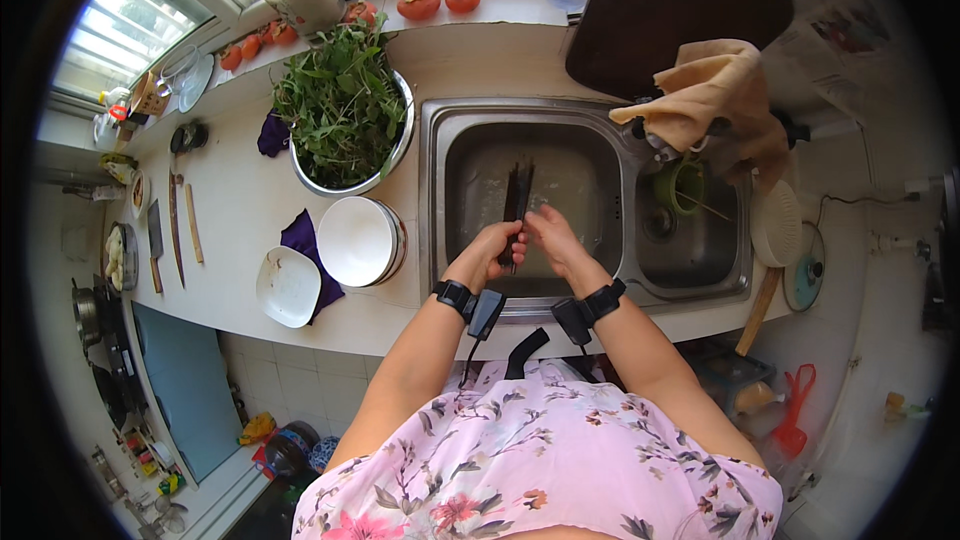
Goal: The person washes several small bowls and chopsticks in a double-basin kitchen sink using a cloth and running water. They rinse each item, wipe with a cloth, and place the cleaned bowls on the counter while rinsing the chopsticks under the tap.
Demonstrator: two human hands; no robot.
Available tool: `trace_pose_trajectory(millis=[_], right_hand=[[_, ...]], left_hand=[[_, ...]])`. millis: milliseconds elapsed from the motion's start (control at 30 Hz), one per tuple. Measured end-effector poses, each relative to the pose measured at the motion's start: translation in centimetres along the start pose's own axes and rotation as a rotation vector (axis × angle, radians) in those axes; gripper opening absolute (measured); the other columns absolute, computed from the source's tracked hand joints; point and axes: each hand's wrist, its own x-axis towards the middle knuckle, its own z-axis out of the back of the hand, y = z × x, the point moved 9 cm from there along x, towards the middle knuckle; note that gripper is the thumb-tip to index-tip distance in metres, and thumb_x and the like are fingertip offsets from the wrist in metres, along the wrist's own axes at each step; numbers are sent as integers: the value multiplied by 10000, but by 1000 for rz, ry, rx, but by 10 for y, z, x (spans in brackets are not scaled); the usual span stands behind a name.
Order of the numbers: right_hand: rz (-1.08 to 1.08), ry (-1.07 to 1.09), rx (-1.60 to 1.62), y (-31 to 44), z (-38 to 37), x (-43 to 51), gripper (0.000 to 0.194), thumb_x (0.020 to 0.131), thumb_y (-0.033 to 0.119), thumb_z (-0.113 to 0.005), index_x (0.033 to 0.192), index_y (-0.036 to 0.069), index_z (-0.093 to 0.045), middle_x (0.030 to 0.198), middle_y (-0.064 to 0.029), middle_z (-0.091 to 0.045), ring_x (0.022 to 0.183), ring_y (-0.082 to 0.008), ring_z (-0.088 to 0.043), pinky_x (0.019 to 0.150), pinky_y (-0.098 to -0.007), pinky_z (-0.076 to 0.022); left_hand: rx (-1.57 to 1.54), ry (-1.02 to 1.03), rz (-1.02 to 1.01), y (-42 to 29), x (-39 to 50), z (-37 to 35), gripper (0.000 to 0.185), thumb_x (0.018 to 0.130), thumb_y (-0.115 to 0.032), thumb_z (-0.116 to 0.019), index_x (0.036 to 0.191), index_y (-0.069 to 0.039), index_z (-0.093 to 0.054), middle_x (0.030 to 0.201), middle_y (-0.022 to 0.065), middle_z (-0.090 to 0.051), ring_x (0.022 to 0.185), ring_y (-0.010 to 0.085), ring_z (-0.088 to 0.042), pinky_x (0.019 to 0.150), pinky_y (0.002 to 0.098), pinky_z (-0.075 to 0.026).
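Observation:
A bundle of dark chopsticks (519, 191) is gripped near its lower end by my left hand (498, 246), over the left basin of a stainless steel sink (433, 187). Close against the bundle's right side is my right hand (556, 240), its fingers partly extended; whether they grip the chopsticks is hidden. Cloudy water (574, 165) lies in the basin beneath. Both wrists wear black straps with small devices.
Left of the sink stand stacked white bowls (357, 241), a square dish (289, 286) and a metal bowl (409, 120) of leafy greens (341, 105). A cleaver (155, 232) lies farther left. A tan cloth (705, 94) hangs above the right basin, which holds a green container (679, 187).

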Motion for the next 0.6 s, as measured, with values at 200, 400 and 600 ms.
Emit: trace_pose_trajectory(millis=[200,400,600], right_hand=[[-350,177,417,13,-16,31,223,963,193,-443,889,13,-553,815,-129,-644,693,-238,-617,583,-340,-543],[196,-61,525,71,3,16,315,1006,277,-397,862,41,-550,720,-84,-596,651,-210,-612,639,-356,-564],[-263,215,246,9,-39,-6,321,1000,237,-396,975,-32,-572,874,-134,-655,827,-292,-633,766,-433,-517]], left_hand=[[213,132,17,8,-53,-45,104,961,-180,-478,906,-114,-419,668,-14,-450,492,64,-386,416,212,-339],[496,160,-52,-2,-68,-59,108,943,-161,-494,891,-118,-411,651,-8,-447,482,74,-400,396,238,-333],[649,44,-193,-22,-68,-44,110,936,-196,-485,884,-114,-433,644,-7,-448,467,93,-413,391,255,-338]])
